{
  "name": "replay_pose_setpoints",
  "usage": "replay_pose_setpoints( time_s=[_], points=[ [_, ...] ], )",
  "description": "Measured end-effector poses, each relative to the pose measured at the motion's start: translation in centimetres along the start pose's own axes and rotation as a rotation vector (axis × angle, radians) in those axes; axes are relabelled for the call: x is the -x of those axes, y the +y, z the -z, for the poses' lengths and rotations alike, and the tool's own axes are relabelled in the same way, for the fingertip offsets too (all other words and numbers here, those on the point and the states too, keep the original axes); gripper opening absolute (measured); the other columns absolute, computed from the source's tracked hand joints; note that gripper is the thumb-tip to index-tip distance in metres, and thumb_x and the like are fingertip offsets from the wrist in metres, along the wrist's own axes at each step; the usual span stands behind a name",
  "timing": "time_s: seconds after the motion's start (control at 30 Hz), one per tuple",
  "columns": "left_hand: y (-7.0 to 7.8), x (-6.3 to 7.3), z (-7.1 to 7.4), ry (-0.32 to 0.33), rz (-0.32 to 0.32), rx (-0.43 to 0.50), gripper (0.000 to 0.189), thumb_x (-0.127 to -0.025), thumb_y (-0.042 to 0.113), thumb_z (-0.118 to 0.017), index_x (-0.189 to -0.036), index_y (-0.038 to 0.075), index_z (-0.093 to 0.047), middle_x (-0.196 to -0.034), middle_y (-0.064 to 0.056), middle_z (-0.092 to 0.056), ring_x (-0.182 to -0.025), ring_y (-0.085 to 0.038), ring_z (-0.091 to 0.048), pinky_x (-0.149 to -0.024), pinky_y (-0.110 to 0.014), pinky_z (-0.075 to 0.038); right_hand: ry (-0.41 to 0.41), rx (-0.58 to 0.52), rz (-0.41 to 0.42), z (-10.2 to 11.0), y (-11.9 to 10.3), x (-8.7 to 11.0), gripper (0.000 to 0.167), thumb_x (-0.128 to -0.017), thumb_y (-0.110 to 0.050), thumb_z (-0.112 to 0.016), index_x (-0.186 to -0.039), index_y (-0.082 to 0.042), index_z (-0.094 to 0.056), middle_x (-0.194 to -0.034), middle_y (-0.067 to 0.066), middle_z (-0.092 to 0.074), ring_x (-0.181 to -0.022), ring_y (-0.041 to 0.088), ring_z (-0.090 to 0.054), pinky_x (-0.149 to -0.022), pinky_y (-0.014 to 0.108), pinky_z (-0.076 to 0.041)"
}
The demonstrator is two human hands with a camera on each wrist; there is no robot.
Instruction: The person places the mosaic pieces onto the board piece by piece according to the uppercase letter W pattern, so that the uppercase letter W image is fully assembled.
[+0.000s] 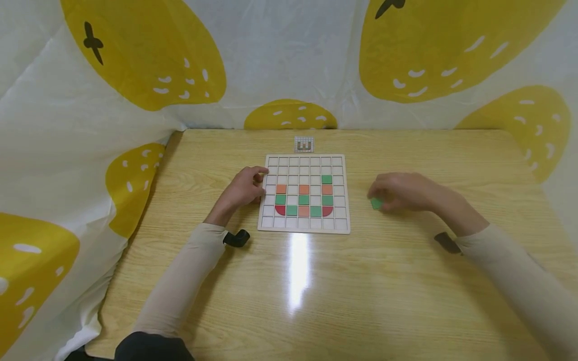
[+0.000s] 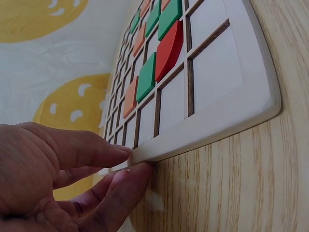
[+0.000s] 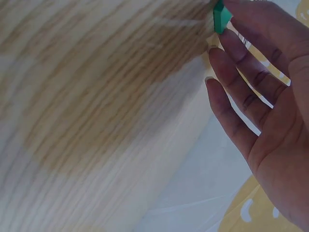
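A white square grid board (image 1: 263,223) lies on the table, with green and orange square tiles and two red rounded tiles in its cells. At its left edge my left hand (image 1: 246,186) rests with fingertips against the rim (image 2: 212,128); the fingers are loosely bent. To the right of the board, my right hand (image 1: 402,191) pinches a green square tile (image 1: 376,203) close over the table. In the right wrist view that green tile (image 2: 146,77) has a match on the board, while the held green tile (image 3: 220,17) shows between thumb and fingertips.
A small pattern card (image 1: 304,144) with a dark E-like shape lies just beyond the board's far edge. The wooden table (image 1: 361,301) reaches to a white cloth (image 1: 293,65) with yellow fruit prints at the back and left. A bright reflection lies before the board.
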State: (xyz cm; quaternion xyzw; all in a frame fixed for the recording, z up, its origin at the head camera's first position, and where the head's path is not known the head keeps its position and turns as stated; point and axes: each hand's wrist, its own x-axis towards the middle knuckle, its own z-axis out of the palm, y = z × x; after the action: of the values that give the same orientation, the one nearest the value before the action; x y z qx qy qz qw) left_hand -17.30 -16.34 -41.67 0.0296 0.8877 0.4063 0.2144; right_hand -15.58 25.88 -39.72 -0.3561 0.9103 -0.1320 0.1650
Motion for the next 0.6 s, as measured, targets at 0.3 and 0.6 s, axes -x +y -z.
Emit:
replay_pose_setpoints(
  time_s=[0.3, 0.6],
  points=[
    [-0.12, -0.07, -0.01, 0.001, -0.004, 0.004, 0.059, -0.092, -0.005, -0.065, -0.147, 0.009, -0.050, -0.127, -0.016, -0.049, -0.095, -0.028, -0.054, -0.067, -0.030, -0.055, 0.051, 0.065, 0.001, -0.42, 0.20, 0.26, 0.023, -0.080, -0.019, -0.083, -0.101, -0.022, -0.074, -0.098, -0.008, -0.066, -0.089, 0.012, -0.062, -0.075, 0.041, -0.055],
    [-0.10, -0.09, -0.05, 0.002, -0.003, 0.003, 0.059, -0.092, -0.005, -0.065, -0.147, 0.009, -0.050, -0.127, -0.016, -0.049, -0.095, -0.028, -0.054, -0.067, -0.030, -0.056, 0.040, 0.055, -0.008, -0.41, 0.37, 0.24, 0.022, -0.083, -0.020, -0.081, -0.104, -0.023, -0.074, -0.099, -0.009, -0.067, -0.089, 0.011, -0.061, -0.076, 0.040, -0.054]
  ],
)
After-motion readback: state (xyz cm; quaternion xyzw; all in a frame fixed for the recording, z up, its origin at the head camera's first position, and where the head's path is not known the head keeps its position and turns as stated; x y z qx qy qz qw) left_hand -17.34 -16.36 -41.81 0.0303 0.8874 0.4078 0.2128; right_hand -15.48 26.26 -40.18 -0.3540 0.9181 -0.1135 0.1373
